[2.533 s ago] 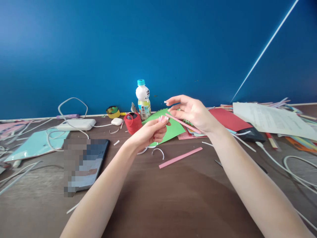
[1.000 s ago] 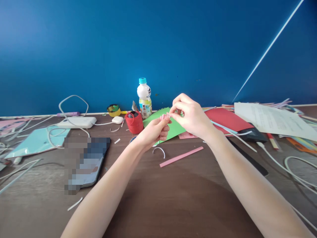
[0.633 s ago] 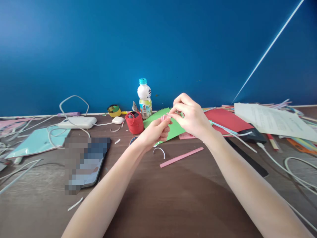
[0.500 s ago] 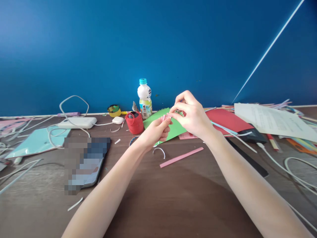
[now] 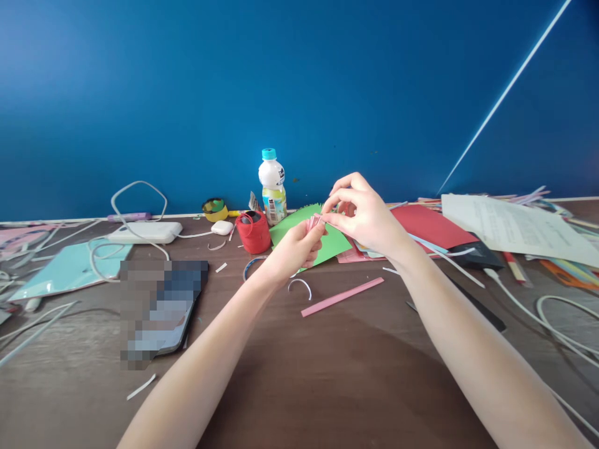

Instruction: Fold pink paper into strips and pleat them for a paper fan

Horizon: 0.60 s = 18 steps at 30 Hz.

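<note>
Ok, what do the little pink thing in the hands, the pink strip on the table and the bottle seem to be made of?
Pink folded piece, pinched by the left hand and right hand: looks like thin matte paper, pleated into sharp folds. Pink strip: likely the same matte paper, flat and straight-edged. Bottle: probably plastic, glossy white with a printed label and teal cap.

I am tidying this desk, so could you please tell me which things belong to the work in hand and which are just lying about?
In hand:
- small folded pink paper piece, pinched by left hand and right hand

Lying about:
- long pink paper strip
- green paper sheet
- white plastic bottle with teal cap
- red thread spool
- dark phone
- white power bank
</note>
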{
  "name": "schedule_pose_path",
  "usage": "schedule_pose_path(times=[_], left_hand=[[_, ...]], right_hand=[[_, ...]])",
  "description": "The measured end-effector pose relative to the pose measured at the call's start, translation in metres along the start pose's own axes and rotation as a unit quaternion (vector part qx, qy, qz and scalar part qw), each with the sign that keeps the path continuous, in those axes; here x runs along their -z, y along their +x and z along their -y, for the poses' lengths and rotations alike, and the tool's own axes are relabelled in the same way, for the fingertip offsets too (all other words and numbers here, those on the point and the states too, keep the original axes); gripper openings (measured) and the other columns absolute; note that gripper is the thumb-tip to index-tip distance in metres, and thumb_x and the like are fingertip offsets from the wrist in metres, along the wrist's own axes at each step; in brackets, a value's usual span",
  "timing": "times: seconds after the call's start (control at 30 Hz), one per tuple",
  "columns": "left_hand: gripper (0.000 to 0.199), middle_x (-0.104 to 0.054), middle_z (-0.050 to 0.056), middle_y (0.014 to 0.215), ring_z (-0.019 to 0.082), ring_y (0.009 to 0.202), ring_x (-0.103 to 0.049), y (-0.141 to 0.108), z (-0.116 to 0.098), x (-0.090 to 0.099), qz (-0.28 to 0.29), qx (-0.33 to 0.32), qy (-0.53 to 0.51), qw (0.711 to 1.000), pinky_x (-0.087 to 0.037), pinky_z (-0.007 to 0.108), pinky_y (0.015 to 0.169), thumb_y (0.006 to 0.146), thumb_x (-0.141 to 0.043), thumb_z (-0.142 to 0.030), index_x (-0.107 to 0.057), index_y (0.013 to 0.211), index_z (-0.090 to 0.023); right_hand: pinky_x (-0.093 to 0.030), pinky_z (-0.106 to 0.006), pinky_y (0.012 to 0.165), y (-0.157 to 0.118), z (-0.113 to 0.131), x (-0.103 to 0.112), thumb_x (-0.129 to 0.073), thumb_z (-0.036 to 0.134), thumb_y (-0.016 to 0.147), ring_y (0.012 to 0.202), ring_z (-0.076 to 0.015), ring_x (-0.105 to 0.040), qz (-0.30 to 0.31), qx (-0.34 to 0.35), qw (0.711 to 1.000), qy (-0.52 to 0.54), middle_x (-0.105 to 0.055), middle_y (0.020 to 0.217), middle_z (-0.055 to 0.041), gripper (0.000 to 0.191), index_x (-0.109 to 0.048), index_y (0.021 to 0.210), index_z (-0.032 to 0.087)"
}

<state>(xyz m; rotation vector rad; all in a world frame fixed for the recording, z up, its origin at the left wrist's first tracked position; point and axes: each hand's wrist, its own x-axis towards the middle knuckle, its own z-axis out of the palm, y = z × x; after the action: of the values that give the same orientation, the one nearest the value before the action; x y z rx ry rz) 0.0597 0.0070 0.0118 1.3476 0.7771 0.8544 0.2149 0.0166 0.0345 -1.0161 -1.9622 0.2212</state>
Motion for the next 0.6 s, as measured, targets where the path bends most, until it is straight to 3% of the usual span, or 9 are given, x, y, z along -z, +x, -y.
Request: schedule_pose_path(times=[0.03, 0.17, 0.3, 0.4, 0.6], left_hand=[[0.027, -0.022, -0.009, 0.055, 0.002, 0.042, -0.018, 0.000, 0.000, 0.000, -0.002, 0.000, 0.006, 1.000, -0.016, 0.013, 0.037, 0.084, -0.049, -0.040, -0.037, 0.073, -0.019], [0.025, -0.022, -0.009, 0.055, 0.002, 0.041, -0.018, -0.001, -0.002, 0.000, 0.000, -0.004, 0.018, 1.000, -0.016, 0.013, 0.037, 0.084, -0.049, -0.041, -0.040, 0.074, -0.019], [0.026, -0.026, -0.008, 0.055, 0.002, 0.041, -0.022, -0.001, -0.004, 0.001, -0.010, -0.010, 0.003, 1.000, -0.019, 0.013, 0.037, 0.083, -0.052, -0.040, -0.040, 0.074, -0.019], [0.024, -0.028, -0.008, 0.055, 0.001, 0.040, -0.023, -0.001, -0.005, 0.001, -0.039, -0.005, -0.001, 0.999, -0.019, 0.013, 0.037, 0.084, -0.050, -0.038, -0.041, 0.074, -0.018], [0.022, -0.030, -0.008, 0.054, 0.001, 0.039, -0.026, -0.001, -0.007, -0.002, -0.091, -0.007, -0.011, 0.996, -0.020, 0.013, 0.037, 0.084, -0.051, -0.035, -0.042, 0.074, -0.018]], right_hand=[[-0.045, -0.031, 0.062, 0.000, 0.000, 0.000, -0.062, 0.024, 0.076, 0.065, -0.0104, -0.047, -0.001, -0.005, 1.000, 0.002, -0.045, 0.096, -0.0036, 0.005, -0.060, 0.078, 0.019], [-0.045, -0.031, 0.063, 0.001, 0.001, 0.004, -0.065, 0.024, 0.073, 0.066, -0.0109, -0.048, -0.003, -0.023, 1.000, 0.000, -0.046, 0.099, -0.0044, 0.024, -0.060, 0.096, 0.021], [-0.042, -0.031, 0.064, 0.001, 0.006, 0.009, -0.060, 0.021, 0.077, 0.066, -0.0117, -0.049, 0.000, -0.015, 1.000, 0.004, -0.052, 0.094, -0.0035, 0.004, -0.062, 0.080, 0.020], [-0.041, -0.031, 0.061, 0.001, 0.012, 0.012, -0.056, 0.018, 0.079, 0.066, -0.0128, -0.049, -0.044, 0.017, 0.999, 0.001, -0.055, 0.087, -0.0027, 0.006, -0.061, 0.077, 0.020], [-0.040, -0.032, 0.060, -0.001, 0.013, 0.008, -0.056, 0.019, 0.079, 0.063, -0.0137, -0.049, -0.013, 0.078, 0.996, -0.030, -0.058, 0.083, -0.0029, 0.009, -0.061, 0.071, 0.020]])
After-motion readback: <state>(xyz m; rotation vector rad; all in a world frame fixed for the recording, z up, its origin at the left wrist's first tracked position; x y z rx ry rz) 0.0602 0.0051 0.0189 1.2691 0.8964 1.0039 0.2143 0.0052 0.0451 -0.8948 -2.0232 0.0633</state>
